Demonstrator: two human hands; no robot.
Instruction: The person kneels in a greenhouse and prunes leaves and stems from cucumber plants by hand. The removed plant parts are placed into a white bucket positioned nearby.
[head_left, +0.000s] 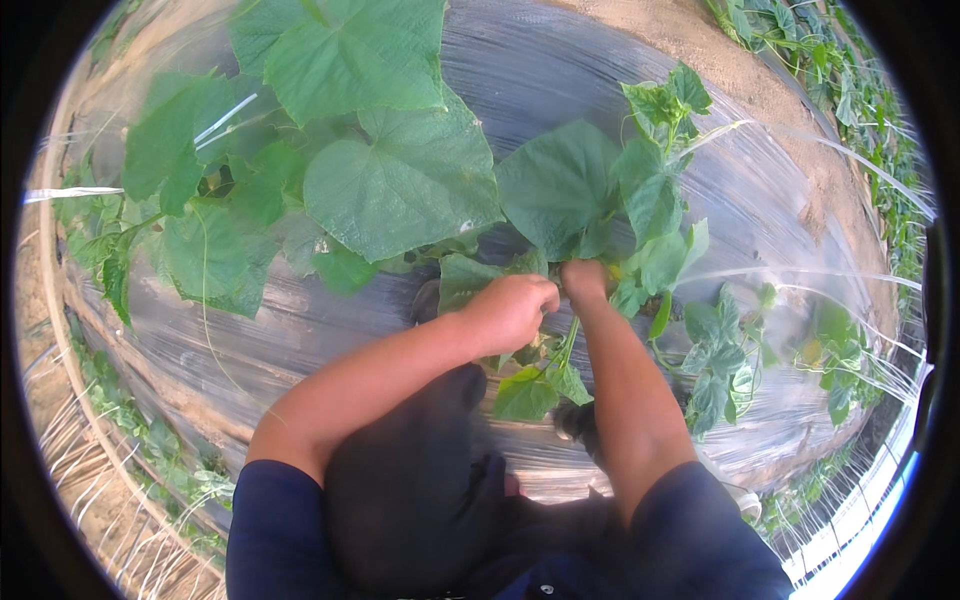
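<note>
My left hand (510, 311) is bent at the wrist, its fingers curled beside the stem of a cucumber-like vine; whether they pinch anything is hidden. My right hand (583, 281) reaches in among the leaves just right of it, its fingertips covered by foliage. A green stem (571, 341) runs down between the two hands to small lower leaves (525, 394). Above the hands spread a broad dark leaf (562, 187) and a large pale-veined leaf (401, 180). A leafy shoot tip (667, 105) rises at the upper right.
Plastic mulch film (540, 60) covers the bed beneath the vines. White strings (840, 146) stretch from the plants to the right, another (75, 193) to the left. Smaller vines (720, 345) grow at right. Bare soil (645, 26) and further plant rows (817, 52) lie beyond.
</note>
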